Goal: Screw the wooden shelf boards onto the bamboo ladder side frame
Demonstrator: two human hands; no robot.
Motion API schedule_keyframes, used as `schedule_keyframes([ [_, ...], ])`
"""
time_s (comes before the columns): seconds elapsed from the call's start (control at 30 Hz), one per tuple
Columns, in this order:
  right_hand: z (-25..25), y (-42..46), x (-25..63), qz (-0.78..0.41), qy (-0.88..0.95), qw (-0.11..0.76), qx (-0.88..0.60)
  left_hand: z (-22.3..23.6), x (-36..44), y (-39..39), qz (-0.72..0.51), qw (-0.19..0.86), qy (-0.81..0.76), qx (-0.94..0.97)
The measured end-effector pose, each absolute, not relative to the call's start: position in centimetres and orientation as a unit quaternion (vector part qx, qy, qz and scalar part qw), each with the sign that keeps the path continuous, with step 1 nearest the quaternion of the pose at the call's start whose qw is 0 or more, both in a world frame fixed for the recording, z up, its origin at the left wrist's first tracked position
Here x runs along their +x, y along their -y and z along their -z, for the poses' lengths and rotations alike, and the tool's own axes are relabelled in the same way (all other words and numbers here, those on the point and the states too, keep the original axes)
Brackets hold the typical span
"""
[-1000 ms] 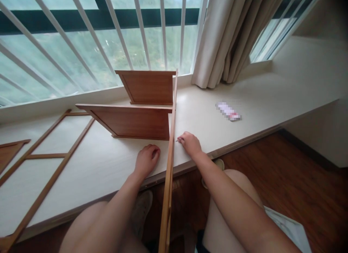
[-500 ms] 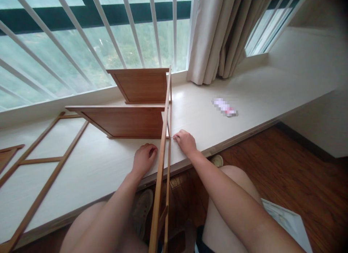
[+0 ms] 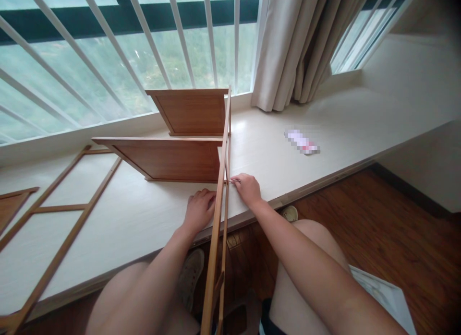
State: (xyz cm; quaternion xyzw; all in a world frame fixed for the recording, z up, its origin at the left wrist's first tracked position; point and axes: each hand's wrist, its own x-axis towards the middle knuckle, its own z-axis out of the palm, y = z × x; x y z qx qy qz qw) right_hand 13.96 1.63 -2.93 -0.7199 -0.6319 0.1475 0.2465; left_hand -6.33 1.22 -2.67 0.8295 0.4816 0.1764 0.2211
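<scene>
A tall wooden ladder-like frame [image 3: 215, 212] stands on edge between my hands, running from the window side down past the ledge's front edge. Two brown wooden panels, a nearer one [image 3: 173, 161] and a farther one [image 3: 200, 112], meet its left side at right angles. My left hand [image 3: 200, 210] is at the frame's left side, fingers curled against the wood, tips partly hidden. On the other side my right hand [image 3: 247, 188] pinches a thin metal piece, too small to name, at the frame where the nearer panel's lower edge meets it.
A second wooden frame [image 3: 68, 208] lies flat on the white window ledge [image 3: 144, 229], with another panel [image 3: 12, 208] at far left. A blurred pink-white item [image 3: 301, 141] lies to the right. Beige curtain [image 3: 284, 52] and barred window stand behind. A white board [image 3: 385, 292] is by my right leg.
My left hand has moved right, up to the frame. My right hand stays at the joint with its pinch. The whole view has shifted slightly.
</scene>
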Motion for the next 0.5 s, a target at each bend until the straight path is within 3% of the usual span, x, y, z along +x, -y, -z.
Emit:
schedule_keyframes([
  [0.13, 3.2, -1.8, 14.4, -0.158, 0.640, 0.253, -0.708, 2.3, -8.0, -2.9, -0.266, 0.235, -0.510, 0.783],
  [0.33, 3.4, -1.8, 14.8, -0.147, 0.655, 0.241, -0.701, 1.5, -14.8, -7.7, -0.493, 0.134, -0.686, 0.518],
  [0.5, 3.0, -1.3, 14.4, -0.113, 0.657, 0.200, -0.718, 2.1, -17.9, -9.6, -0.509, 0.235, -0.693, 0.454],
])
